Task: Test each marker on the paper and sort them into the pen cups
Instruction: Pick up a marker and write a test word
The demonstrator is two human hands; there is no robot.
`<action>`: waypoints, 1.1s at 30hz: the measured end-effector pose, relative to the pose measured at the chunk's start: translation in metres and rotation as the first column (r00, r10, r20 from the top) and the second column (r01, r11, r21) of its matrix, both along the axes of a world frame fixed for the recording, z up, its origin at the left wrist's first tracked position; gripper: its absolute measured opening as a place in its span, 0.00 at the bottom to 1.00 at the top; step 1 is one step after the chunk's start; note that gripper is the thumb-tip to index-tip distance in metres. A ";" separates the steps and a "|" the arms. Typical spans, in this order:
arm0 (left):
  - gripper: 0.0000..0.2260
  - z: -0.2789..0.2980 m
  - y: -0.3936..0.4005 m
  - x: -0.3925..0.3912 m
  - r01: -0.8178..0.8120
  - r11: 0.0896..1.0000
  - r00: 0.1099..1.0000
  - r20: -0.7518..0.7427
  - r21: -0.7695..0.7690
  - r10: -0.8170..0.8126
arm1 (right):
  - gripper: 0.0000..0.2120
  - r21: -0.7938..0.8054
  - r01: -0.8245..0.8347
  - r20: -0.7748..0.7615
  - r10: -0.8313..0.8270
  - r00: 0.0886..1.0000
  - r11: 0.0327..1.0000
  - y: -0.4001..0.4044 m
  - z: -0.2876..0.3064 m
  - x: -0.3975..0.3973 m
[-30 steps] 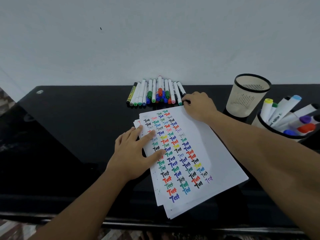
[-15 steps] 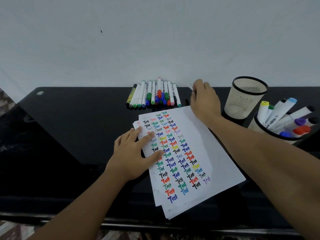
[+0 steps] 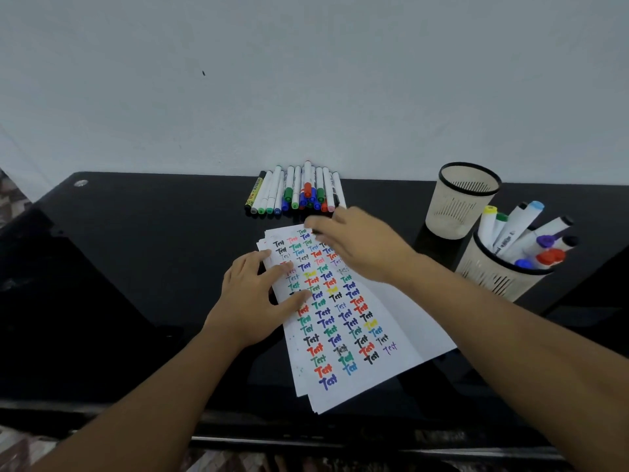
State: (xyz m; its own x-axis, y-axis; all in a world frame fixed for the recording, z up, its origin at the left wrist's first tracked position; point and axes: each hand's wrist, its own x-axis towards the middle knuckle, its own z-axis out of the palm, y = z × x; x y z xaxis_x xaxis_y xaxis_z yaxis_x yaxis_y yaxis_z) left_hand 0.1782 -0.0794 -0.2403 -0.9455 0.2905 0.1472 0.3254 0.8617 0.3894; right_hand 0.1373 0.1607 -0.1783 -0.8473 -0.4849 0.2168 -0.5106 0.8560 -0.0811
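Black-capped marker (image 3: pixel 321 222) crosswise, tip leftward

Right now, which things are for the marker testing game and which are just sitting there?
For the job:
- row of markers
- paper with test words
- empty cup
- cup with markers
- left hand pressing the paper
- right hand, blurred

Just there:
- black table
- wall

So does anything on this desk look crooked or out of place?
Only small things. The paper stack lies skewed to the desk edge, its sheets fanned unevenly. The nearer cup leans, full of markers; the other cup stands upright.
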 end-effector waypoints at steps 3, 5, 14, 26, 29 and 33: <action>0.35 -0.002 -0.001 0.001 -0.008 0.999 0.997 -0.070 0.043 0.011 | 0.21 0.008 0.041 0.240 -0.042 0.970 0.999 -0.008 -0.009 0.006; 0.33 -0.002 -0.002 0.001 -0.005 0.998 0.995 -0.103 0.055 0.011 | 0.14 -0.044 0.054 0.322 -0.037 0.946 0.998 -0.010 -0.015 0.010; 0.25 -0.001 0.000 0.002 0.035 0.995 0.987 -0.157 0.097 -0.020 | 0.16 0.190 -0.057 0.182 0.022 0.983 0.980 -0.019 -0.015 0.017; 0.14 -0.008 -0.004 0.000 0.142 0.986 0.959 -0.261 0.091 -0.114 | 0.18 0.189 -0.058 0.097 0.040 0.995 0.980 -0.026 -0.023 0.020; 0.14 -0.008 -0.003 0.000 0.143 0.986 0.958 -0.262 0.089 -0.116 | 0.17 0.187 -0.043 0.089 0.027 0.996 0.981 -0.026 -0.027 0.021; 0.13 -0.006 -0.003 0.002 0.137 0.985 0.956 -0.275 0.109 -0.103 | 0.18 0.126 -0.051 0.109 0.037 0.993 0.991 -0.027 -0.028 0.019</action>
